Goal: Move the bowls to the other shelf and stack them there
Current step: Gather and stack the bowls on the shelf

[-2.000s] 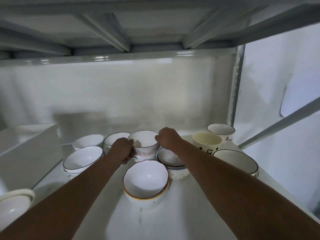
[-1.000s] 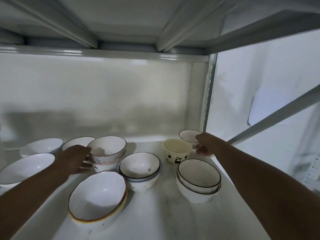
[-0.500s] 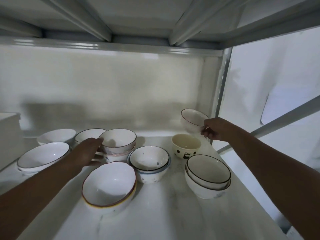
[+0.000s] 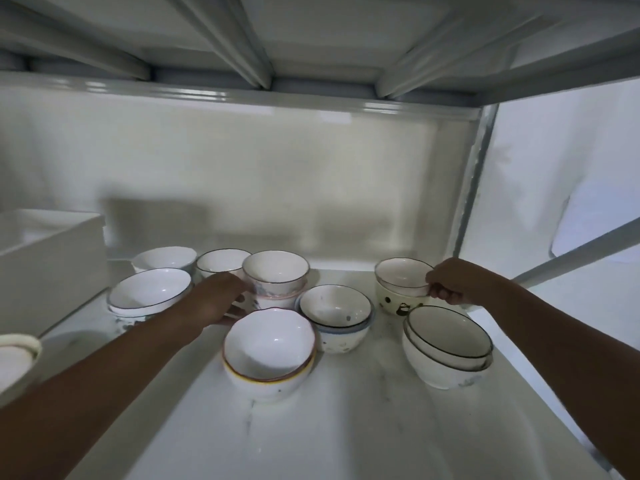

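Several bowls stand on the white shelf (image 4: 363, 410). My right hand (image 4: 453, 284) pinches the rim of a small dark-rimmed bowl (image 4: 401, 277), which sits inside the cream bowl with dark spots (image 4: 398, 303). My left hand (image 4: 221, 299) lies with fingers stretched against the side of a stack topped by a dark-rimmed bowl (image 4: 275, 271). In front are a red-rimmed stack (image 4: 270, 351), a blue-rimmed stack (image 4: 334, 313) and a black-rimmed stack (image 4: 448, 341).
More bowls stand at the left: a wide stack (image 4: 149, 294), a wavy-rimmed bowl (image 4: 164, 259) and a dark-rimmed one (image 4: 221, 261). A white box (image 4: 48, 261) fills the far left. A cream bowl (image 4: 15, 358) pokes in at the left edge. A shelf post (image 4: 474, 174) rises at right.
My right hand has lowered the small dark-rimmed bowl from the air into the cream spotted bowl. My left hand has stayed beside the middle stack.
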Demonstrator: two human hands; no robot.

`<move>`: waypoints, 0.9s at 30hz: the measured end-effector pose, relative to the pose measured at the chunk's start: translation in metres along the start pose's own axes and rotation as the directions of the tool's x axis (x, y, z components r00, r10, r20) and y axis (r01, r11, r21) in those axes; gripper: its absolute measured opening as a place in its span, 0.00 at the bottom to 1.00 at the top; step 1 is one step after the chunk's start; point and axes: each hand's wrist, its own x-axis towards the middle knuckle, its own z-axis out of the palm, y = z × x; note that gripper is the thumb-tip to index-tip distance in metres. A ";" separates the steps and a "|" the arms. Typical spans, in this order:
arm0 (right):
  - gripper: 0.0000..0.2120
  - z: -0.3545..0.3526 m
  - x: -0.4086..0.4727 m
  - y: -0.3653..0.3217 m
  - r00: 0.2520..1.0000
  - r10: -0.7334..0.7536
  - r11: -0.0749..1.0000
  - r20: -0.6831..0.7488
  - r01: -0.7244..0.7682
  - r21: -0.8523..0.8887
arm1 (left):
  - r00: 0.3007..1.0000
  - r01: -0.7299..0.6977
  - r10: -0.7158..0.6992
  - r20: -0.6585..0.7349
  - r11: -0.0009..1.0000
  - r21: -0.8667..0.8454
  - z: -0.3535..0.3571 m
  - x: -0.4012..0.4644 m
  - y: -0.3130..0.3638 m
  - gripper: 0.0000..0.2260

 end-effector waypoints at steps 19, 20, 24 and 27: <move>0.13 0.119 -0.045 -0.194 0.886 -0.460 0.760 0.062 0.429 -0.488 | 0.986 -0.152 0.145 0.077 0.985 0.085 -0.181 -0.007 0.019 0.08; 0.12 0.142 -0.048 -0.208 0.877 -0.469 0.749 0.102 0.456 -0.480 | 0.993 -0.115 0.116 -0.016 0.990 0.083 -0.188 0.005 0.017 0.08; 0.16 0.228 -0.049 -0.246 0.862 -0.446 0.626 0.242 0.494 -0.604 | 0.990 0.050 -0.014 -0.138 0.964 0.263 -0.198 0.055 -0.005 0.05; 0.18 0.266 -0.043 -0.253 0.880 -0.425 0.517 0.213 0.429 -0.741 | 0.975 0.112 -0.047 -0.217 0.949 0.296 -0.201 0.085 -0.017 0.09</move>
